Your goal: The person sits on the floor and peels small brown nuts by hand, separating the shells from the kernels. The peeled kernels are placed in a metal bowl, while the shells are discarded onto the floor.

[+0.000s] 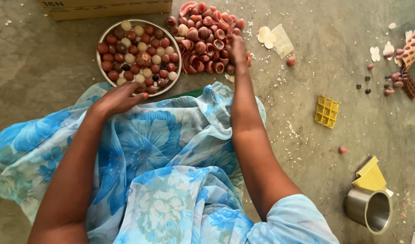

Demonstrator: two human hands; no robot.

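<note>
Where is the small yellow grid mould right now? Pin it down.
In the head view, the yellow grid mould lies flat on the concrete floor, to the right of the right hand, apart from the pile of reddish-brown shells.

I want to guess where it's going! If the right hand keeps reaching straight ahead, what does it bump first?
Probably the pile of reddish-brown cups: the right hand already seems to be among them, fingers pointing forward.

A yellow grid mould point(326, 111) lies on the concrete floor point(45, 58) at right. Nearer, a steel cup point(369, 208) sits beside a yellow wedge point(370, 175). A cardboard box point(108, 8) stands far left.
</note>
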